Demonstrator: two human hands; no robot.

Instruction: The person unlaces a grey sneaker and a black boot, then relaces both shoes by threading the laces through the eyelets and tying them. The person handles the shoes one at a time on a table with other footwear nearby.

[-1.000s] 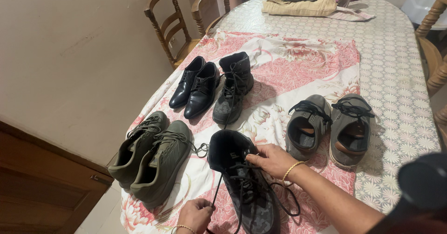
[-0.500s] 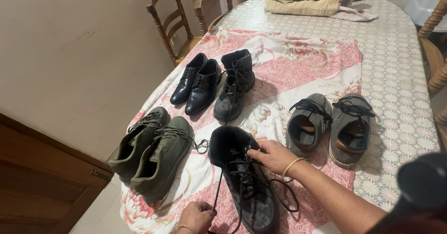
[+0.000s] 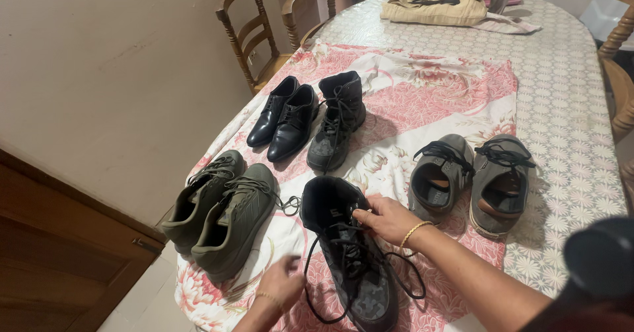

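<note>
Here black boot (image 3: 350, 259) lies under right hand (image 3: 389, 218)

boot (image 3: 353, 272): black, grey camo | sneakers (image 3: 221, 213): olive | cloth (image 3: 456, 94): pink-white floral | dress shoes (image 3: 284, 117): black

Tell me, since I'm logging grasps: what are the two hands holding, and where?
The right hand grips the dark boot at its upper lace area, near the collar. The left hand is at a black lace beside it; blur hides whether it grips.

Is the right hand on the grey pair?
No, the right hand grips the laces at the collar of the dark boot; the grey pair lies apart, untouched.
</note>
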